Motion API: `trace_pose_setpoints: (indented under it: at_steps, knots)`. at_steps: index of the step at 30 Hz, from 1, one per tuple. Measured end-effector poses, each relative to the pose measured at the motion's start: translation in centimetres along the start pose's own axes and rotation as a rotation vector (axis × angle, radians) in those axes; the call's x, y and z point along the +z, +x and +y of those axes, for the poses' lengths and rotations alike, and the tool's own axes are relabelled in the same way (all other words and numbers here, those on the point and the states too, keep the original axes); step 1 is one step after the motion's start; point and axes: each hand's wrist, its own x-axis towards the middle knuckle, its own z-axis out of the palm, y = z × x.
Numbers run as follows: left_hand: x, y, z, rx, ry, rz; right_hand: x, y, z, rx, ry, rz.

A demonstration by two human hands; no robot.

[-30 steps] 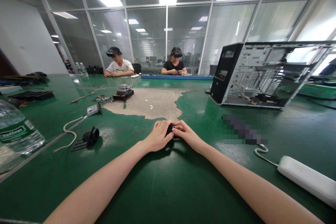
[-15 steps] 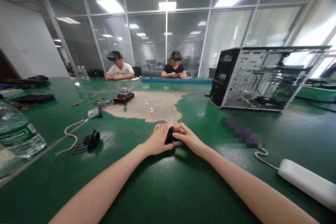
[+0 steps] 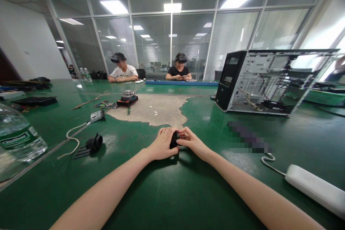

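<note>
A small black part is held between both hands, low over the green table; its exact kind is hidden by the fingers. My left hand wraps it from the left, thumb below and fingers over the top. From the right, the fingertips of my right hand pinch at its edge. Off to the left lies a black plastic piece with a round end and flat prongs. Beyond the hands, a bare pale patch shows in the table's green surface.
An opened computer case stands at the right. A white power strip lies near right, beside a pixelated dark object. A water bottle is at left. A heatsink fan sits farther back. Two people sit across the table.
Both hands stay in the same place around the black part. The fingers of my right hand have shifted slightly on its edge.
</note>
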Motion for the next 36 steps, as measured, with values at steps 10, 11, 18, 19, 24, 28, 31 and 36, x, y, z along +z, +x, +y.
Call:
trace_pose_setpoints:
  at_steps: [10, 11, 18, 19, 24, 28, 31, 36]
  knots:
    - [0.3, 0.0, -0.2, -0.009, 0.009, 0.007, -0.3, 0.4, 0.8, 0.02, -0.033, 0.03]
    - [0.4, 0.0, -0.2, -0.011, 0.012, 0.005, -0.3, 0.4, 0.7, 0.015, -0.025, 0.012]
    - [0.7, 0.1, -0.1, -0.049, 0.113, 0.062, 0.0, 0.3, 0.7, 0.001, 0.02, 0.032]
    - [0.6, 0.0, -0.1, -0.059, 0.145, 0.074, 0.0, 0.4, 0.9, 0.005, 0.015, 0.046]
    - [0.4, 0.0, 0.1, -0.098, 0.176, 0.051, 0.0, 0.6, 1.3, 0.021, -0.028, 0.06]
    - [0.6, 0.1, -0.2, -0.09, 0.098, -0.001, -0.1, 0.2, 0.7, -0.003, 0.007, 0.006]
    - [0.8, 0.1, -0.3, -0.139, 0.071, -0.023, 0.0, 0.1, 0.5, -0.008, 0.025, 0.007]
    - [0.8, -0.1, -0.3, -0.168, 0.043, -0.035, 0.1, 0.4, 1.1, 0.02, -0.008, 0.056]
